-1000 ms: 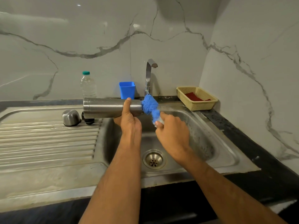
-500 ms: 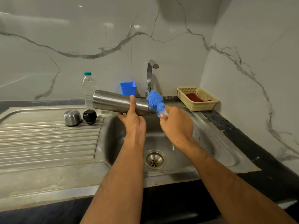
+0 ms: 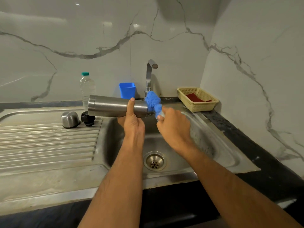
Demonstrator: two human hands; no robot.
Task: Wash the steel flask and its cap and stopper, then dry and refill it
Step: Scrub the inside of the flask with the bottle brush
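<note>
Marble walls backed the steel sink (image 3: 218, 150). At frame centre, left hand (image 3: 133, 125) fingers wrapped the horizontal steel flask (image 3: 113, 106); right hand (image 3: 174, 125) clasped the blue brush (image 3: 153, 102) at its mouth. Cap (image 3: 69, 119) and stopper (image 3: 88, 118) sat left on the drainboard. Washing seemed midway; drying and refilling remained.

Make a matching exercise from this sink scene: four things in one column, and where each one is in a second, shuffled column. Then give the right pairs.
Things:
1. steel flask
2. blue brush
3. steel cap
4. red cloth

Places:
A. in the yellow basket on the counter
B. held sideways over the sink by the left hand
C. standing on the ribbed drainboard beside the black stopper
D. at the flask's mouth, held by the right hand

Pairs: 1-B, 2-D, 3-C, 4-A
</note>
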